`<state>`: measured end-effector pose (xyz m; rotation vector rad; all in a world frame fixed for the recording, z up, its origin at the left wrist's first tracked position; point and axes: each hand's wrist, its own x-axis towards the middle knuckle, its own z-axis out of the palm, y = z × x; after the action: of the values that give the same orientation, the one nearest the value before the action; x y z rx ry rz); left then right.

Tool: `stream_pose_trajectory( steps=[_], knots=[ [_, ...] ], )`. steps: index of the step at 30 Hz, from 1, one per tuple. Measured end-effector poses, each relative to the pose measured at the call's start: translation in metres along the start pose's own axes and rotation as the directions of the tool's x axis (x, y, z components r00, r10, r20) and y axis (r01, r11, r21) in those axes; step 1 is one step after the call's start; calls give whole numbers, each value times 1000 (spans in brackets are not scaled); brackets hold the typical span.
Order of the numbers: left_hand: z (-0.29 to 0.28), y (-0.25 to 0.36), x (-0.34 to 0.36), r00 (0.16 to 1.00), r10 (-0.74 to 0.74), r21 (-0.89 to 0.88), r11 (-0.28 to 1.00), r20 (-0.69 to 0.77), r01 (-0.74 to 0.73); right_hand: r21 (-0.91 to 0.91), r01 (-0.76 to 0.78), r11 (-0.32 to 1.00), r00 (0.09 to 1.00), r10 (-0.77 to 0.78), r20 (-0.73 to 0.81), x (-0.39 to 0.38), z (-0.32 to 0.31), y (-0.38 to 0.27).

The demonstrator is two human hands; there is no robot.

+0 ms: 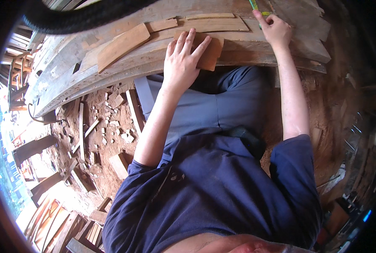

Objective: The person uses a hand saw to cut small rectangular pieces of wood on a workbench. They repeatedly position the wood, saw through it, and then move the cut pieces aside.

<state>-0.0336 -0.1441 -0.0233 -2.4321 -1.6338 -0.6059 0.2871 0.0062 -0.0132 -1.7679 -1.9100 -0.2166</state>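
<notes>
Head view looks down on a wooden tabletop (308, 33) with rough, uneven edges, where both hands are at work. The left hand (183, 63) has its fingers spread wide and lies over a short brown board (213, 51), which sits at the near edge of the tabletop and juts slightly past it. The right hand (278, 30), farther right, is closed around a slim green tool (254, 5) with a yellow part; the upper picture edge cuts it off, so I cannot tell its kind.

Left of the left hand, a wider flat board (124, 47) lies at a slant, with a small wood piece (162, 25) at its upper end. Beyond the fingers is a long strip (226, 24), with a thinner strip (211, 16) along its far side. Below, pale offcuts (112, 123) and narrow sticks (81, 130) are scattered over the brown floor (101, 99). A thick black tube (91, 17) crosses the upper left corner.
</notes>
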Motion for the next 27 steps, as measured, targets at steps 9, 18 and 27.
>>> stream_pose_trajectory(
  steps=[9, 18, 27],
  knots=[
    [12, 13, 6, 995, -83, -48, 995, 47, 85, 107, -148, 983, 989, 149, -6, 0, -1, -2],
    [11, 7, 23, 978, -176, -166, 974, -112, 156, 121, -179, 976, 969, 196, -148, -3, -9, -19],
    [2, 55, 15, 892, -417, -364, 869, -174, 335, 134, -155, 979, 973, 175, -150, -1, -7, -16]
  ],
)
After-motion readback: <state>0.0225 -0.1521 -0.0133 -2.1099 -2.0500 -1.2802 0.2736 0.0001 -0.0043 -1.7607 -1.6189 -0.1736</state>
